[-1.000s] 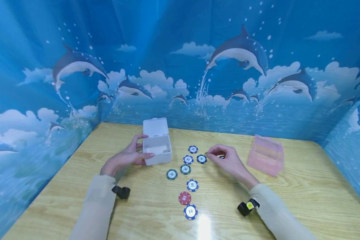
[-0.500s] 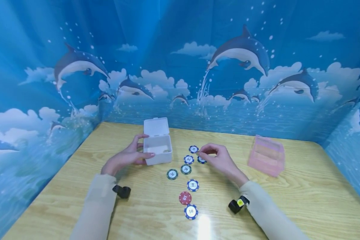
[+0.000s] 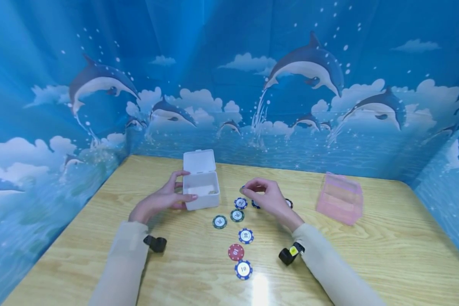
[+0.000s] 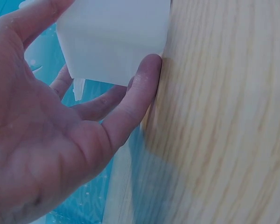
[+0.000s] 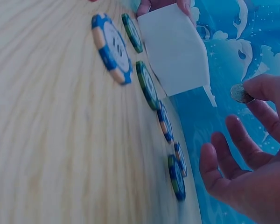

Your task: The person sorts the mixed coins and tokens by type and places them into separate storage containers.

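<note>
In the head view my left hand (image 3: 170, 197) grips the left side of a white lidded box (image 3: 202, 204), thumb at the front wall and fingers toward the back. Its lid (image 3: 199, 162) is tipped back, and a small coin-like piece (image 3: 212, 192) shows inside. To the right, my right hand (image 3: 267, 197) hovers over the chips and pinches a coin (image 5: 241, 93) between thumb and index finger, its other fingers loosely bent. Under that hand, a blue poker chip (image 3: 255, 204) is partly covered; the farthest chip is almost wholly hidden behind the fingertips.
Several chips lie in a rough column: blue (image 3: 241, 203), green (image 3: 237, 215), another green (image 3: 219, 222), blue (image 3: 246, 236), red (image 3: 236, 252) and nearest blue (image 3: 243, 270). A dark chip (image 3: 289, 203) is right of the hand. A pink see-through container (image 3: 339, 199) stands farther right.
My right hand has moved left with the coin, toward the white box, passing over the chips. The dark chip behind it has come into view. The left hand keeps its grip on the box.
</note>
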A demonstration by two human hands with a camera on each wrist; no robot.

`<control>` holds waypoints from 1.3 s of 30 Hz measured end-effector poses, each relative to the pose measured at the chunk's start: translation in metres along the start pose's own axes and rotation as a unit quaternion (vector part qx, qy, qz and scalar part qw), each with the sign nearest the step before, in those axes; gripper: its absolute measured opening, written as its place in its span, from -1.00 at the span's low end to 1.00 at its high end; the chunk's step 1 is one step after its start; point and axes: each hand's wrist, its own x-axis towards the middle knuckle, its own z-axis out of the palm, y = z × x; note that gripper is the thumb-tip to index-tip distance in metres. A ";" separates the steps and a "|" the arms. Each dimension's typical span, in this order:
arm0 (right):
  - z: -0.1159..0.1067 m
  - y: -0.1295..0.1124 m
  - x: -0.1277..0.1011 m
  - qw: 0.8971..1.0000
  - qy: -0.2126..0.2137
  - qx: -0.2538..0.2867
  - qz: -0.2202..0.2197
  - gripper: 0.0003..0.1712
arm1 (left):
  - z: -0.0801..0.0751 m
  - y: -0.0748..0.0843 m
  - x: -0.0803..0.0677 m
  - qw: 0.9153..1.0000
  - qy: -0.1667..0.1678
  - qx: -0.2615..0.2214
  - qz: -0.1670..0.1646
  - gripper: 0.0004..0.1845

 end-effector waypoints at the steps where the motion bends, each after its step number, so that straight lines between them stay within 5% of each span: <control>1: 0.002 0.000 0.002 1.000 0.000 0.002 0.000 -0.76 | 0.000 0.000 0.000 1.000 0.000 0.001 0.000 0.06; 18: 0.036 -0.014 0.028 0.997 0.001 0.071 0.008 -0.76 | 0.001 0.003 -0.001 1.000 0.003 0.009 -0.003 0.04; 39: 0.066 -0.033 0.049 0.990 -0.015 0.114 0.076 -0.70 | 0.001 0.003 -0.001 1.000 -0.005 -0.004 -0.004 0.04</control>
